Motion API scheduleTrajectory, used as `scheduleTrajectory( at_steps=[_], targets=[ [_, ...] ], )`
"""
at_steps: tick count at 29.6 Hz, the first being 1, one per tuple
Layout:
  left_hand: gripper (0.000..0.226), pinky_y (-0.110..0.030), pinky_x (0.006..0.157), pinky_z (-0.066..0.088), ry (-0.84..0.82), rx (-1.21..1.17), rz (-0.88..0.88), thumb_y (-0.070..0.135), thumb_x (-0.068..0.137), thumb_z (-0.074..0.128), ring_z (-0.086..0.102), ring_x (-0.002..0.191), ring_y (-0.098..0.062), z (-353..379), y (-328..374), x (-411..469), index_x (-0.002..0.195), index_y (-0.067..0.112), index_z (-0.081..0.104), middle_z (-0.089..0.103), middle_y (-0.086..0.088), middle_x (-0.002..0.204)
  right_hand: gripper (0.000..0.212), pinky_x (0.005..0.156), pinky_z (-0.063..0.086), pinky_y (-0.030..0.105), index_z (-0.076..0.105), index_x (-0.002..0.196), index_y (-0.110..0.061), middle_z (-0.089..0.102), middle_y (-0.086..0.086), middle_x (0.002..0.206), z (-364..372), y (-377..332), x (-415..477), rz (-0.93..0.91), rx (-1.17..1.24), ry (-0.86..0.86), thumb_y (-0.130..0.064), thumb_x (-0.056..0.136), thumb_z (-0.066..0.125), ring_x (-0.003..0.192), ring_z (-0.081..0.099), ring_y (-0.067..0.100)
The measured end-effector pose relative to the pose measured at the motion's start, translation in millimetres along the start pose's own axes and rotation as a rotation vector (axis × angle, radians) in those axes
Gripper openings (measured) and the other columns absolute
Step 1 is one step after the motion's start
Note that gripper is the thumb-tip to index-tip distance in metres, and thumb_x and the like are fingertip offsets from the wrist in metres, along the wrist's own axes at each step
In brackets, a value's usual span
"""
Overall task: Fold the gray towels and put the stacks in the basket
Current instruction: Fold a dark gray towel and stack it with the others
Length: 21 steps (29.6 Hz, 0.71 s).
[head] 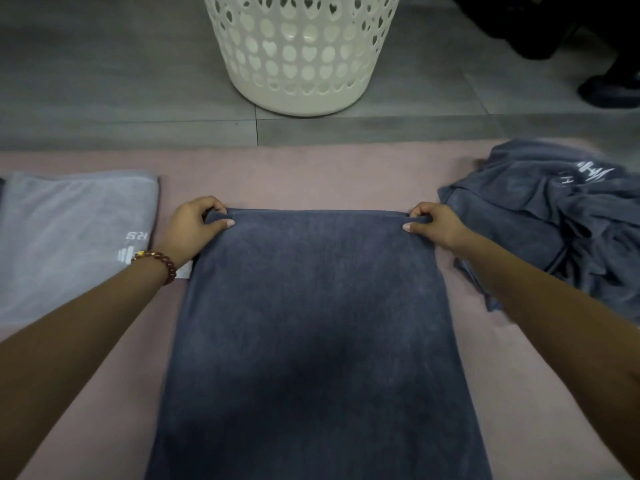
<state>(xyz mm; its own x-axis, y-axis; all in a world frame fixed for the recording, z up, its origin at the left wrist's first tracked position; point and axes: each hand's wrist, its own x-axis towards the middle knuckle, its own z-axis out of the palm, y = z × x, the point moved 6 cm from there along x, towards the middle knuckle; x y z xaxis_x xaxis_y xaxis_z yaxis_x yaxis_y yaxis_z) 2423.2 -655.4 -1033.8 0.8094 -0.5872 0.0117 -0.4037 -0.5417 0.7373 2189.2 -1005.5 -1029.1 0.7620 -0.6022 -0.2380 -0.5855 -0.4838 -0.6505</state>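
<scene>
Holds a dark gray towel (311,323) flat on the pink mat (311,174), left hand (194,226) and right hand (433,225) each pinching a far corner. Folded light gray towel (69,237) at left, crumpled dark pile (554,230) at right, white basket (301,57) on the floor (104,81) beyond.

Dark gray towel (311,323) flat, centre; light folded towel (72,237) left; white basket (301,53) beyond.

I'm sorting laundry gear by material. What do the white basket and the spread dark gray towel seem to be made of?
The basket: likely moulded plastic, cream-white, smooth with slight sheen; its rigid wall has clean heart-shaped cut-outs. The dark gray towel: soft matte fabric, perhaps microfibre or terry; short fuzzy nap, bunching where the left hand and right hand pinch its far corners.
</scene>
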Motion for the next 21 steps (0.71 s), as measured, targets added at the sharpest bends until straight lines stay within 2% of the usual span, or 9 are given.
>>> scheduleTrajectory(
  at_steps=[3,6,8,10,12,13,15,17,21],
  targets=[
    [0.012,-0.007,0.064,0.041,-0.014,-0.076,-0.042,0.004,0.076,0.074,0.059,0.078,-0.014,-6.8,-4.5,-0.4,0.085,0.009,0.066,0.065,-0.009,0.079,0.01,0.06,0.037,0.003,0.063,0.086,-0.009,0.06,0.005,0.088,-0.7,-0.5,-2.6,-0.037,-0.07,-0.021,-0.006,0.081,0.07,0.085,0.052,0.014],
    [0.023,0.0,0.064,0.042,0.125,-0.2,-0.088,-0.004,0.077,0.071,0.057,0.06,0.011,-22.3,-7.4,-3.0,0.099,0.001,0.067,0.065,0.019,0.059,0.014,0.068,0.04,0.011,0.07,0.093,-0.003,0.067,0.008,0.091,-13.2,2.1,-5.2,-0.054,-0.048,0.147,-0.005,0.079,0.071,0.085,0.057,0.012],
    [0.029,0.0,0.066,0.042,0.184,-0.235,-0.093,-0.003,0.075,0.072,0.056,0.058,0.017,-35.3,-5.3,9.4,0.104,0.001,0.066,0.059,0.032,0.054,0.014,0.066,0.039,0.001,0.071,0.093,-0.003,0.067,0.006,0.09,-24.9,-5.8,-2.2,-0.062,0.013,0.279,-0.005,0.079,0.071,0.073,0.058,-0.004],
    [0.029,-0.001,0.067,0.043,0.202,-0.224,-0.072,0.004,0.073,0.077,0.055,0.059,0.018,-45.7,0.1,30.8,0.101,0.003,0.069,0.062,0.03,0.058,0.014,0.062,0.037,-0.003,0.071,0.094,-0.002,0.066,0.005,0.088,-34.3,-18.1,6.6,-0.066,0.058,0.371,-0.004,0.081,0.069,0.06,0.054,-0.016],
    [0.027,-0.006,0.069,0.042,0.201,-0.15,-0.05,0.012,0.072,0.079,0.053,0.059,0.018,-52.7,1.3,53.8,0.097,0.003,0.072,0.072,0.009,0.079,0.014,0.061,0.036,-0.001,0.069,0.095,0.001,0.066,0.009,0.092,-38.9,-33.7,20.0,-0.059,0.075,0.398,-0.001,0.083,0.065,0.065,0.057,-0.011],
    [0.027,-0.004,0.068,0.04,0.202,-0.1,-0.048,0.014,0.072,0.079,0.054,0.061,0.017,-54.0,0.4,63.0,0.097,0.004,0.073,0.072,-0.002,0.088,0.014,0.065,0.038,0.003,0.069,0.096,0.002,0.067,0.011,0.095,-38.4,-41.6,25.9,-0.055,0.066,0.397,0.0,0.083,0.064,0.076,0.061,0.001],
    [0.025,-0.004,0.064,0.039,0.218,-0.048,-0.066,0.014,0.074,0.078,0.056,0.07,0.006,-52.0,-3.0,77.4,0.096,0.005,0.073,0.071,-0.011,0.096,0.013,0.076,0.041,0.018,0.069,0.095,0.0,0.069,0.015,0.099,-36.0,-52.9,38.1,-0.042,0.026,0.404,0.0,0.085,0.06,0.093,0.063,0.025],
    [0.022,-0.016,0.068,0.043,0.242,-0.052,-0.091,0.011,0.075,0.076,0.058,0.08,-0.013,-48.1,-5.1,84.1,0.096,0.004,0.073,0.071,-0.014,0.096,0.014,0.077,0.04,0.022,0.068,0.095,-0.006,0.069,0.012,0.101,-33.1,-58.5,45.2,0.001,-0.032,0.417,-0.003,0.087,0.057,0.097,0.062,0.028],
    [0.017,-0.031,0.081,0.047,0.324,-0.013,-0.126,0.013,0.078,0.073,0.064,0.09,-0.026,-49.3,-8.7,83.3,0.093,0.007,0.072,0.071,-0.014,0.096,0.015,0.078,0.043,0.031,0.065,0.098,-0.014,0.065,0.009,0.108,-32.4,-62.0,50.8,0.05,-0.129,0.485,-0.011,0.089,0.054,0.1,0.059,0.03]
  ],
)
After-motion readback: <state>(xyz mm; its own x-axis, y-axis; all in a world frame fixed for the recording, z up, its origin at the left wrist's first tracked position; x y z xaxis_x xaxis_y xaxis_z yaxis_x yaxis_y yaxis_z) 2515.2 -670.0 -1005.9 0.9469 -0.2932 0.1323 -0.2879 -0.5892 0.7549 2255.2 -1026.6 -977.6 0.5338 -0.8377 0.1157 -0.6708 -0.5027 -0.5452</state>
